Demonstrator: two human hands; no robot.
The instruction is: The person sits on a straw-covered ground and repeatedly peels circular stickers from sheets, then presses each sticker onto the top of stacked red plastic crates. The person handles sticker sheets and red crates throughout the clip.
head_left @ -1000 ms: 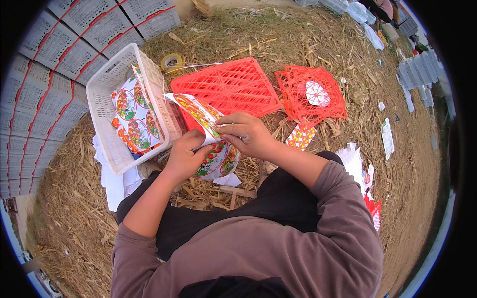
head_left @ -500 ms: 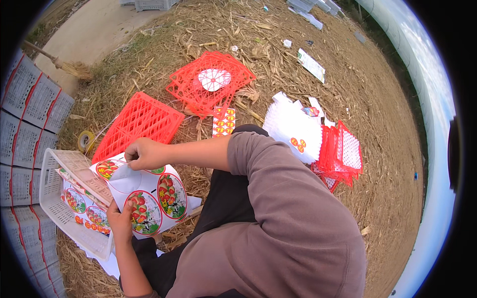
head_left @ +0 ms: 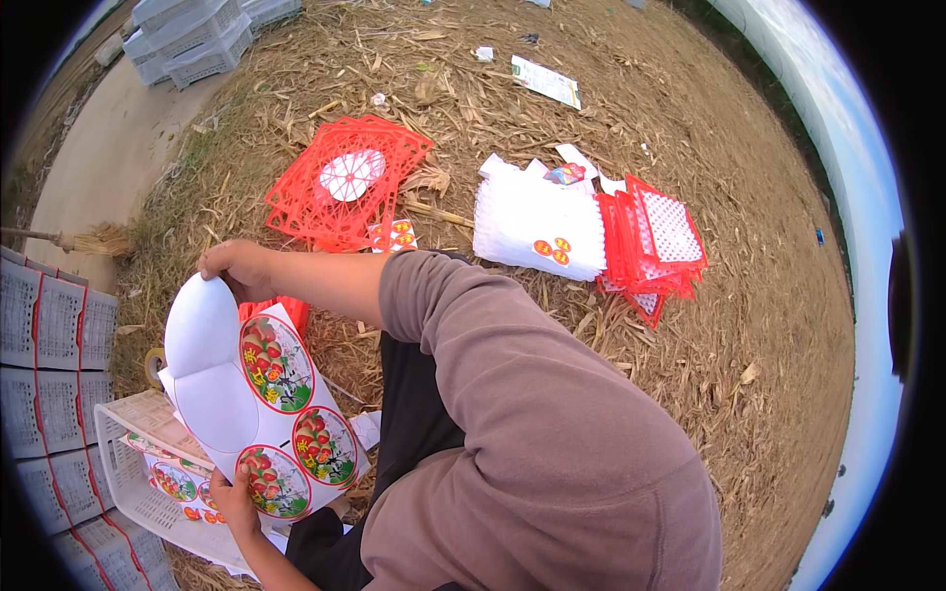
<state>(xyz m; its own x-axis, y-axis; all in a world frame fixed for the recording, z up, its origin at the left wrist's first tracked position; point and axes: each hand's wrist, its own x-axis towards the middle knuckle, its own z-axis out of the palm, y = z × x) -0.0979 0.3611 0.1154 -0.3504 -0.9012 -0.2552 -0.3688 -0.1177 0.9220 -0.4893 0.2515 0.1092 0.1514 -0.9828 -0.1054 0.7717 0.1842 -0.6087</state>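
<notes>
My left hand (head_left: pixel 234 500) grips the lower edge of a sticker sheet (head_left: pixel 296 433) printed with round red-and-green fruit labels. My right hand (head_left: pixel 236 270) is closed at the top edge of one oval sticker (head_left: pixel 201 323), whose white back faces me. That sticker is peeled up from the sheet, and its lower end still meets the sheet beside a bare oval of backing. Below the sheet stands a white plastic crate (head_left: pixel 113 443), with more printed sticker sheets (head_left: pixel 175 481) in it.
Red plastic lattices (head_left: pixel 296 202) lie on the straw-covered ground ahead. To their right are a stack of white padded sheets (head_left: pixel 537 222) and red-edged netted pieces (head_left: pixel 670 227). Strapped grey crates (head_left: pixel 59 394) line the left side, near a broom (head_left: pixel 99 239).
My right hand has pulled the oval sticker up and away from the sheet, baring its white back. The view has shifted, and the sheet is now turned more toward me.
</notes>
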